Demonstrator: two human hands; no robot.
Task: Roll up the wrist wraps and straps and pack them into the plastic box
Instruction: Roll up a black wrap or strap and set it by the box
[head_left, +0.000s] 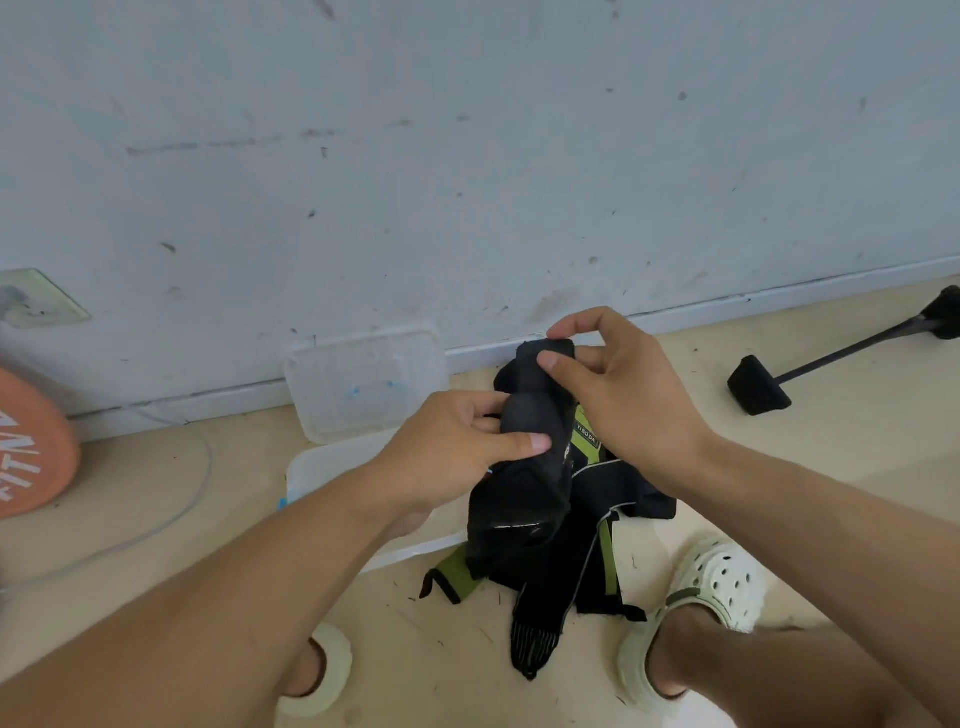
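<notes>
Both hands pinch the black wrist wrap above the floor pile, left hand gripping the roll, right hand feeding; keeping it taut should help before the plastic box.

What we cannot make out

Our left hand covers much of the box; the orange disc is cut off at the frame's left edge.

Beige floor right of my hands lies open; clear plastic lid, apparently leaning on the wall, stands left.
</notes>
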